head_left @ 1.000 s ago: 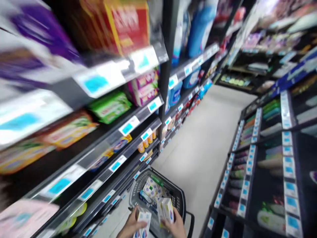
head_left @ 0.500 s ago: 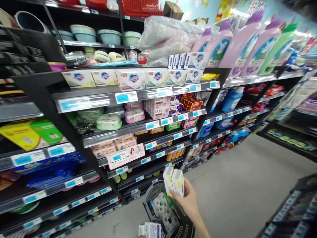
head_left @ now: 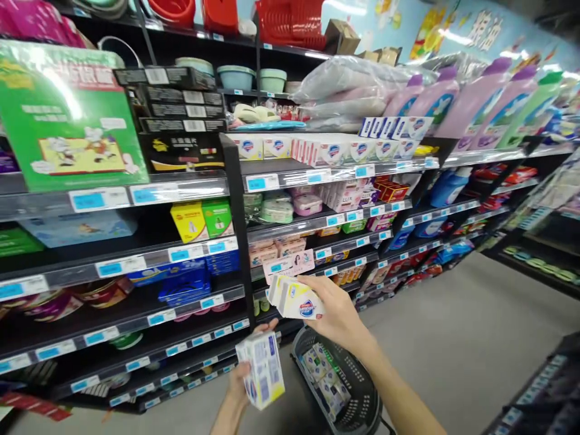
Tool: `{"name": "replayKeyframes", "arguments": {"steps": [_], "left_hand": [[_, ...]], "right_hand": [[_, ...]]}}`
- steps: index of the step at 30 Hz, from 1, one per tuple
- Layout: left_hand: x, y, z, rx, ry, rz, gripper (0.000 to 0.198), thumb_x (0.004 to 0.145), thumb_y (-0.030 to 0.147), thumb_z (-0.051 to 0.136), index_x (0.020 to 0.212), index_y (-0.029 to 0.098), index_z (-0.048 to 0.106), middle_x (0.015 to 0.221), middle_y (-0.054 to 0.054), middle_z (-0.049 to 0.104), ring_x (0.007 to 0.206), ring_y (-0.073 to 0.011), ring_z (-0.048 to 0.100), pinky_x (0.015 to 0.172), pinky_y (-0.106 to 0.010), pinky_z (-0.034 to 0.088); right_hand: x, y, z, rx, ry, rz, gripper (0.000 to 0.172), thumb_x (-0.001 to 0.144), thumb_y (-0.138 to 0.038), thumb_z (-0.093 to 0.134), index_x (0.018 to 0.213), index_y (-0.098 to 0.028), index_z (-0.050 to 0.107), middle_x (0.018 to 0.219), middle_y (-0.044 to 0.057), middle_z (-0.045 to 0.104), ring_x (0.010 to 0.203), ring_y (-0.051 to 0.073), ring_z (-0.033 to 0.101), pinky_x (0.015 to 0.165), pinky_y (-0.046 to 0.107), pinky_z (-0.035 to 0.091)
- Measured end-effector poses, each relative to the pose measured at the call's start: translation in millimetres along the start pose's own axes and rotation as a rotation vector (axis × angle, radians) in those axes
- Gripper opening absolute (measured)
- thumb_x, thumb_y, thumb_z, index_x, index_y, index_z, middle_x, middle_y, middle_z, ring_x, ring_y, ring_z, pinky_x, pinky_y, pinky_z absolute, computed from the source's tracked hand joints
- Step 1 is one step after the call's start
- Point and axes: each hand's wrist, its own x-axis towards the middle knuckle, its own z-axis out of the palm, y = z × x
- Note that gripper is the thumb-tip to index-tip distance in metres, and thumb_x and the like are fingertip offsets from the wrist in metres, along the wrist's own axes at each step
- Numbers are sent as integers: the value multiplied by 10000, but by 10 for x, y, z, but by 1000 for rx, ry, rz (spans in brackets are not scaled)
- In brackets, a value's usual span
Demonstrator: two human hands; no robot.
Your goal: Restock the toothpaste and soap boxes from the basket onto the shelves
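Note:
My right hand [head_left: 338,311] is closed around two soap boxes [head_left: 296,300], white and yellow with a round blue-and-red logo, held up in front of the shelves. Lower and to the left, my left hand [head_left: 240,374] grips more soap boxes [head_left: 263,370], white with yellow ends, their printed sides facing me. The two hands are apart, and their boxes do not touch. Below my right forearm a dark grey shopping basket [head_left: 362,374] stands on the floor, with several soap packs [head_left: 324,374] lying inside it.
Soap boxes [head_left: 330,151] line the shelf ahead, with a bare stretch of shelf [head_left: 267,166] before them. Purple detergent bottles [head_left: 480,96] stand farther right. A large green box [head_left: 72,121] sits at the left. Grey floor [head_left: 435,326] runs along the right.
The view has swung left. My right hand has lifted its soap boxes from over the basket toward the shelf and tilted them. My left hand has risen into view with its boxes.

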Motion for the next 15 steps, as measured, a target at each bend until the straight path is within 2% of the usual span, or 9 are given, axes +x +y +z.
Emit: {"name": "replayKeyframes", "arguments": {"steps": [3,7,12,15], "left_hand": [[-2,330,-180,-116,-63,85,942,447,626,705,1308,252,630,1301,-128,687,1187,-450,634,999,-563,511],[-23,578,-381,-139,-100,125,963,451,611,747,1334,253,610,1326,-127,664,1214,-438,612,997,-541,521],[-24,609,-433,-146,-102,79,1056,371,618,782,1357,292,592,1310,-113,676,1255,-488,581,992,-598,512],[-28,520,-386,-134,-91,70,1130,320,625,808,1379,302,583,1295,-109,692,1275,-520,557,987,-619,507]], "right_hand": [[198,-141,121,-79,4,-104,682,798,-100,656,1432,-265,462,1322,110,658,1201,293,629,969,445,545],[366,-227,253,-69,51,-125,719,773,-112,679,1438,-267,453,1321,109,656,1215,293,624,988,446,537],[499,-236,358,38,131,-136,705,733,-108,702,1390,-275,506,1303,103,672,1192,293,645,992,445,535],[592,-172,370,162,199,-24,634,715,-158,766,1310,-263,574,1257,97,694,1127,289,677,956,422,556]]}}
